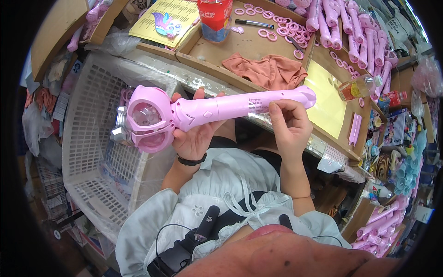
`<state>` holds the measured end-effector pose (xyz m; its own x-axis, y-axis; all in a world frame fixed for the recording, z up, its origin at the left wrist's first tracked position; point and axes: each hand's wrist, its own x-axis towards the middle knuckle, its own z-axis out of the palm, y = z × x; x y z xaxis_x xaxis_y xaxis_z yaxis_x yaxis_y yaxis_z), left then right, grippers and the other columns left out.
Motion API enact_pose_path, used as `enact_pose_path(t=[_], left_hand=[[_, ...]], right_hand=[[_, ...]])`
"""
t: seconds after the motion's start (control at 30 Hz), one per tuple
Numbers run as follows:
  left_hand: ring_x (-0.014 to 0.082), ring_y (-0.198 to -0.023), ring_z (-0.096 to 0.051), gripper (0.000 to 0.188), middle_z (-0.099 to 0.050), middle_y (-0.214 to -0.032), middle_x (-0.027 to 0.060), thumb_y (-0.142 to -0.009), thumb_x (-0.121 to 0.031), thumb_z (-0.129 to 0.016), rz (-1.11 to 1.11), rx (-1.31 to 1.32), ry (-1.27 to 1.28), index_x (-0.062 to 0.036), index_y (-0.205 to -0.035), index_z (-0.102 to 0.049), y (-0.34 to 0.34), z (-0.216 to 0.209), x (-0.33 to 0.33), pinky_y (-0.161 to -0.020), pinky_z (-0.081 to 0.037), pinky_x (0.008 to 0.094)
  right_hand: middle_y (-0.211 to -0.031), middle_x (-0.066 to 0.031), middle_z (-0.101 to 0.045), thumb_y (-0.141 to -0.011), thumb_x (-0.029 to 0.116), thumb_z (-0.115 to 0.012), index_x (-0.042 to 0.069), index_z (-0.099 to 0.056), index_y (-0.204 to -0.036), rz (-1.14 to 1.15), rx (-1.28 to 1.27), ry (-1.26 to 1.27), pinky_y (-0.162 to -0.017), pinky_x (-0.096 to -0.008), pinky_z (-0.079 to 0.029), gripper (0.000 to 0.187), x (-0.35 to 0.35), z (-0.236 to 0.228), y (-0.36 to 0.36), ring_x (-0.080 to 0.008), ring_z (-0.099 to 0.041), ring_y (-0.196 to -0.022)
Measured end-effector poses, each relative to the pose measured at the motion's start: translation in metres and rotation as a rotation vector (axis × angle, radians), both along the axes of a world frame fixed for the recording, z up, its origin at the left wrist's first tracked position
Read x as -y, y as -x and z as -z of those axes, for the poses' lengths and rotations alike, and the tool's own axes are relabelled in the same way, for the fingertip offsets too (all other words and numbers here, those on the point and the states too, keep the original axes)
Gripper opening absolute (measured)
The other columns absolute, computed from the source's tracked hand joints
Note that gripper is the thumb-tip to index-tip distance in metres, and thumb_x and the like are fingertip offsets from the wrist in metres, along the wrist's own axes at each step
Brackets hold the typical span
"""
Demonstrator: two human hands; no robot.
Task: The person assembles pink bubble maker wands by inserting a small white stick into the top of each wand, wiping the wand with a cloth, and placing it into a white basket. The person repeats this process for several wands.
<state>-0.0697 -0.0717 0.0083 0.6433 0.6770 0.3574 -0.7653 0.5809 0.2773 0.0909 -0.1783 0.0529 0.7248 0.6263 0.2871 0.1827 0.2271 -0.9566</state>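
Note:
A pink toy wand (217, 107) lies across in front of me, its round openwork head with a clear dome at the left. My left hand (196, 138) is wrapped round the wand from below, just beside the head, fingertips showing on the far side. A printed label (258, 107) sits on the wand's handle. At the label's right end, my right hand (293, 129) has its thumb and fingers pinched together against the handle. Whether a label edge is between those fingers is too small to tell. Silvery parts (120, 129) show beside the wand's head.
A white plastic basket (99, 171) stands at my left. On the bench are a cardboard tray (203, 57) with pink rings (295, 32), a pen (254, 24), a red cup (215, 18), an orange cloth (265, 69), yellow sheets (325, 94) and a bottle (357, 87). Pink wands (364, 41) pile up far right.

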Motion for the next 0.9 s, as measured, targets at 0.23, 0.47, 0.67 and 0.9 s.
enact_pose_path(t=[0.23,0.47,0.67,0.9], left_hand=[[0.0432,-0.137,-0.007,0.074,-0.028,-0.147,0.0038,-0.073,-0.029,-0.074,-0.012,-0.022,0.014,-0.0342,-0.136,-0.035,0.0,-0.002,0.001,-0.108,-0.005,0.0636],[0.0451,-0.135,-0.011,0.073,-0.029,-0.146,0.0054,-0.074,-0.032,-0.073,-0.04,-0.03,-0.028,-0.0341,-0.135,-0.033,-0.001,-0.003,0.001,-0.106,-0.012,0.0655],[0.0453,-0.135,-0.014,0.071,-0.032,-0.145,0.0048,-0.074,-0.03,-0.074,-0.08,-0.057,-0.132,-0.0333,-0.134,-0.036,-0.001,-0.009,0.005,-0.107,-0.012,0.0652],[0.047,-0.134,-0.012,0.073,-0.032,-0.145,0.0048,-0.075,-0.032,-0.074,-0.082,-0.026,-0.176,-0.0321,-0.136,-0.033,0.022,-0.013,-0.006,-0.107,-0.009,0.0639]], right_hand=[[-0.071,0.0044,-0.057,-0.082,0.004,-0.066,0.001,-0.061,-0.085,0.02,0.018,0.007,-0.05,-0.0145,-0.034,0.007,0.0,-0.001,0.001,0.0005,-0.042,-0.057],[-0.071,0.0039,-0.056,-0.081,0.004,-0.068,0.001,-0.061,-0.085,0.036,0.089,0.027,-0.049,-0.0154,-0.035,0.009,0.0,0.0,0.001,-0.0003,-0.043,-0.057],[-0.068,0.0011,-0.053,-0.076,0.009,-0.074,0.003,-0.059,-0.094,0.137,0.338,0.119,-0.048,-0.018,-0.036,0.025,0.0,-0.002,0.007,-0.0036,-0.043,-0.053],[-0.063,0.0013,-0.045,-0.076,0.015,-0.074,0.0,-0.041,-0.124,0.37,0.218,0.251,-0.048,-0.0196,-0.035,0.06,0.025,-0.006,-0.019,-0.0052,-0.039,-0.052]])
